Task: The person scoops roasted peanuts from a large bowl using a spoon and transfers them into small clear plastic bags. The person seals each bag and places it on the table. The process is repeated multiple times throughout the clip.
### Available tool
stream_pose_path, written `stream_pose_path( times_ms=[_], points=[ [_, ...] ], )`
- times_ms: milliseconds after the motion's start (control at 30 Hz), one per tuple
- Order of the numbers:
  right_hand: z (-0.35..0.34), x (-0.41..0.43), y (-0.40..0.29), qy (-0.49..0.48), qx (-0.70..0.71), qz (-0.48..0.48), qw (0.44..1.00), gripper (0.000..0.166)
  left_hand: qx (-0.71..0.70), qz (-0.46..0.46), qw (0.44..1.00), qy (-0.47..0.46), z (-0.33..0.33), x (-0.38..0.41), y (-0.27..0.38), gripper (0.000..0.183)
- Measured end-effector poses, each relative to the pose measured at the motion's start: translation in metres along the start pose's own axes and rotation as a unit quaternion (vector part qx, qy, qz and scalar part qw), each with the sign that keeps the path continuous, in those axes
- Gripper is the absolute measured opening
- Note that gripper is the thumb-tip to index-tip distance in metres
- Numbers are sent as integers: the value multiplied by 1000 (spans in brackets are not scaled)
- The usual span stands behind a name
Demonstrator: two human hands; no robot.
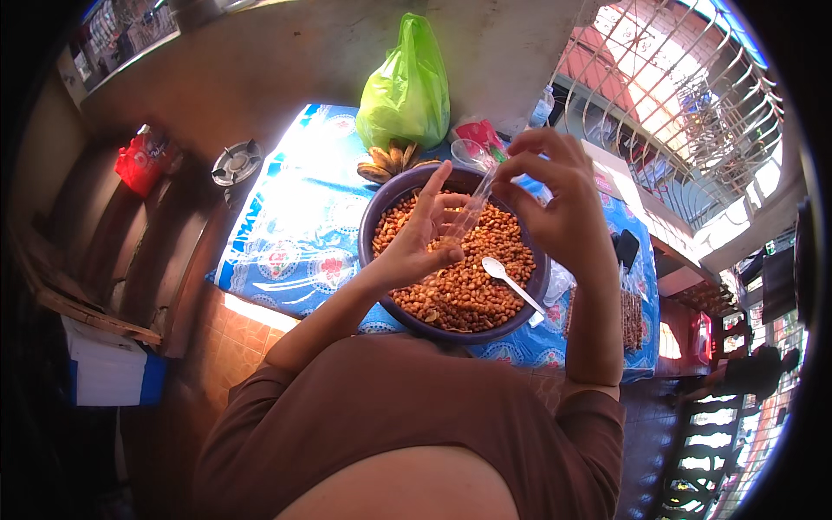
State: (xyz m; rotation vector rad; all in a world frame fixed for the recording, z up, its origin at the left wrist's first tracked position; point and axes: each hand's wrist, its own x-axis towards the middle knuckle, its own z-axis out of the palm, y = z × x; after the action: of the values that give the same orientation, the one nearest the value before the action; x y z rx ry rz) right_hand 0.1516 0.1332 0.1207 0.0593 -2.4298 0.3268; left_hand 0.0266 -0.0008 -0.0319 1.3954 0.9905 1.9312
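Note:
A narrow clear plastic bag (476, 207) slants over a purple basin (368, 224) filled with brown peanuts (448, 302). Pinched at its upper end by thumb and fingertips, the bag hangs from my right hand (552, 188). My left hand (422, 237) cradles the lower end between thumb and curled fingers, its index finger pointing up. What lies inside that lower end is hard to make out. A white plastic spoon (513, 283) rests on the peanuts, its handle reaching over the basin's right rim.
Behind the basin stand a green plastic bag (406, 91), bananas (390, 161) and a clear plastic cup (469, 153). A water bottle (542, 107) is near the window grille. Filled narrow packs (630, 318) lie right on the blue patterned tablecloth (286, 260). A wooden bench (123, 260) is left.

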Motion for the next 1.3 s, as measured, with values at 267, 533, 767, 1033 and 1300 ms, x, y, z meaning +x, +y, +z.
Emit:
stream_pose_path(
  times_ms=[267, 533, 767, 1033, 1300],
  points=[
    [-33, 53, 5, 46, -70, -54, 995, 5, 94, -35, 994, 43, -27, 13, 9, 115],
    [-39, 98, 2, -31, -72, -111, 991, 6, 160, -19, 986, 44, -38, 27, 26, 107],
    [-2, 105, -20, -67, 60, -174, 981, 8, 90, 37, 995, -2, -52, 39, 68, 87],
    [60, 43, -22, -97, 215, -85, 968, 3, 62, -113, 988, -90, -77, -27, 64, 61],
    [93, -19, -20, -141, 171, 15, 975, 9, 53, -227, 972, 14, -62, -65, 19, 26]
  ],
)
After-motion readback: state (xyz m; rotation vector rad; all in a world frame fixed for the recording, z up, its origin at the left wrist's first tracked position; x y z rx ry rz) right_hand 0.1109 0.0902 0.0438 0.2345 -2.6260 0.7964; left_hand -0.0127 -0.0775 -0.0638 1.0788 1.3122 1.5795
